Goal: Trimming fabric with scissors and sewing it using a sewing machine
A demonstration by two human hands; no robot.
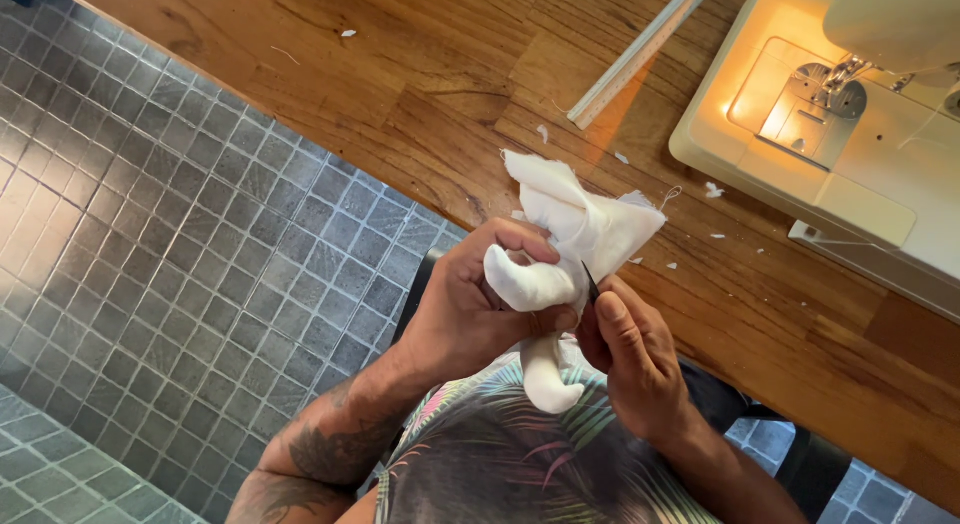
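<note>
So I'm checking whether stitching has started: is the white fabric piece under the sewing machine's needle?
No, the white fabric piece is held in both hands above the wooden table, well clear of the sewing machine.

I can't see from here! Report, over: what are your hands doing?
Left hand gripping white stuffed fabric piece. Right hand pinching small dark pointed tool against it. Sewing machine and white ruler on the wooden table, apart from hands.

You've got a cream sewing machine (850,134) with its lamp lit on the wooden table (420,84), a pale ruler (640,52) beside it, white scraps (713,190) scattered, grey tiled floor (150,234) below.
</note>
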